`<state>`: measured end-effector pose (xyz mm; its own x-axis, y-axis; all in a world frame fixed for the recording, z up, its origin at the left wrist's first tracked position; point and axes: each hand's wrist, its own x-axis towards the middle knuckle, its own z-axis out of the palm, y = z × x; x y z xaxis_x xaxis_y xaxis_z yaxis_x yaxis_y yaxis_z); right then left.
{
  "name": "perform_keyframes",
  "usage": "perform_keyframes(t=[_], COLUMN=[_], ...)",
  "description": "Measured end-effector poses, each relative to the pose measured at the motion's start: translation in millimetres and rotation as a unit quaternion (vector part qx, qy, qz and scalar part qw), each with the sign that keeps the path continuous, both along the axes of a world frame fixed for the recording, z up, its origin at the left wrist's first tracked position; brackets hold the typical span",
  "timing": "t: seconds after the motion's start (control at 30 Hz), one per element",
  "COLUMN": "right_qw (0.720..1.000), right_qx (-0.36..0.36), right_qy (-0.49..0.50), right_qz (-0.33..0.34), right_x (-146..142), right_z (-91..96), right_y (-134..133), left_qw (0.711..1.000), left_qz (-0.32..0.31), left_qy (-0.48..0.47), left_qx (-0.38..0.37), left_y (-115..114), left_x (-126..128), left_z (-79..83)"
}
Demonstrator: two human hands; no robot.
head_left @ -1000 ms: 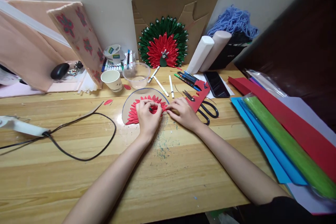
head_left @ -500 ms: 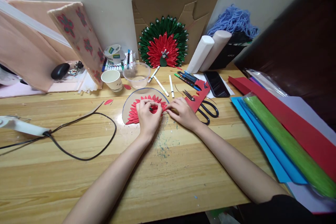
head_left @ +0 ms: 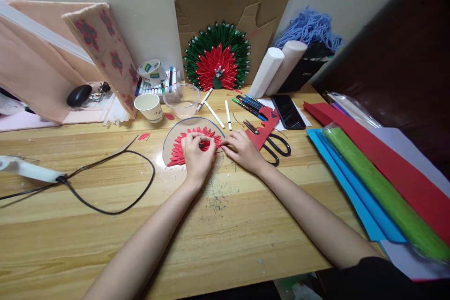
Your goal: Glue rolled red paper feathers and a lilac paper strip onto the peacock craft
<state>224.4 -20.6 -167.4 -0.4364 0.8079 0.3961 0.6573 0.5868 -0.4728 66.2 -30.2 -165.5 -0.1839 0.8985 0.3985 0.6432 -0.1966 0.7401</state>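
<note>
A half-round cardboard piece [head_left: 168, 143] with a blue outline lies flat, bearing a fan of red petals [head_left: 178, 151]. Over the middle of this fan, my left hand [head_left: 197, 157] is closed, thumb and forefinger bent together in a pinch; what lies between the tips is too small to make out. My right hand [head_left: 245, 151] rests low at the fan's right end, its fingertips closed at an outer petal. Just right of it lie black-handled scissors [head_left: 277, 147], partly under a cut red sheet [head_left: 262, 133], with small thread snips [head_left: 251, 127] on top.
A finished green-and-red peacock [head_left: 218, 58] leans on cardboard behind. A paper cup [head_left: 149, 108], a clear bowl [head_left: 182, 101] and loose markers [head_left: 214, 115] stand or lie nearby. A glue gun's black cord [head_left: 153, 176] loops at left. Coloured sheets [head_left: 355, 187] and a phone [head_left: 288, 111] are right.
The view has shifted very slightly. Both hands keep nearly the same pose over the red petals; nothing is visibly taken or let go.
</note>
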Motion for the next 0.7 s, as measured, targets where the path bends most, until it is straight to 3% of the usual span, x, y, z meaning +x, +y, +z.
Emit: perform_keyframes(t=[0.37,0.57,0.7], right_qw=[1.0,1.0,0.999], right_qx=[0.013,0.005,0.008], right_qy=[0.019,0.004,0.023], right_qz=[-0.019,0.021,-0.024], right_x=[5.6,3.4,5.2], right_z=[2.2,3.3,5.4], right_y=[-2.2,-4.8,-5.1], left_qw=[1.0,1.0,1.0], left_qz=[-0.003,0.001,-0.012], left_qy=[-0.005,-0.002,-0.007], left_qx=[0.004,0.001,-0.005], left_y=[-0.3,-0.4,-2.8], left_x=[-0.2,-1.7,0.7], left_z=[0.8,1.9,3.2])
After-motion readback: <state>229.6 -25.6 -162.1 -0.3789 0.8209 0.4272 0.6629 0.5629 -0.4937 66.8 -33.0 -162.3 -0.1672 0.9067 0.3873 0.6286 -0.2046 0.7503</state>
